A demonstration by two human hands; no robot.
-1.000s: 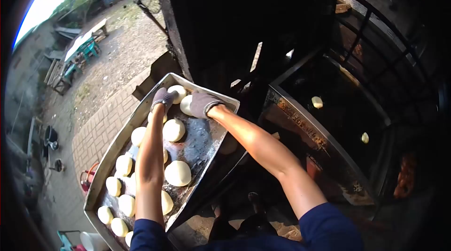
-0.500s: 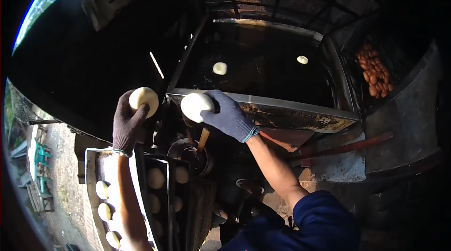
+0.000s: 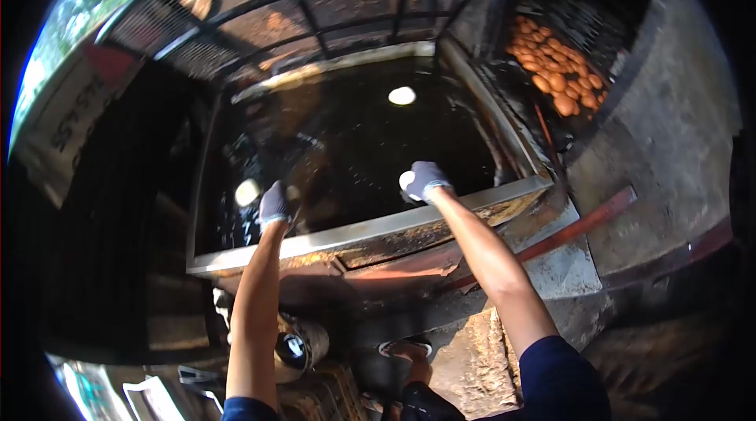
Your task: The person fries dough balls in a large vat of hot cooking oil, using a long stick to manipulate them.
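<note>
Grey metal rims a wide rectangular vat (image 3: pixel 354 230) of dark liquid (image 3: pixel 354 129), where the step in hand looks like setting dough in, and the next move calls for a low, gentle release. The grey-gloved right hand (image 3: pixel 428 181), above the liquid near the front rim, seems to have its grip closed round a pale dough ball (image 3: pixel 406 181); the left hand (image 3: pixel 273 204) hangs just beside a blurred whitish round (image 3: pixel 247 192) (its own grip and contents I can't make out).
</note>
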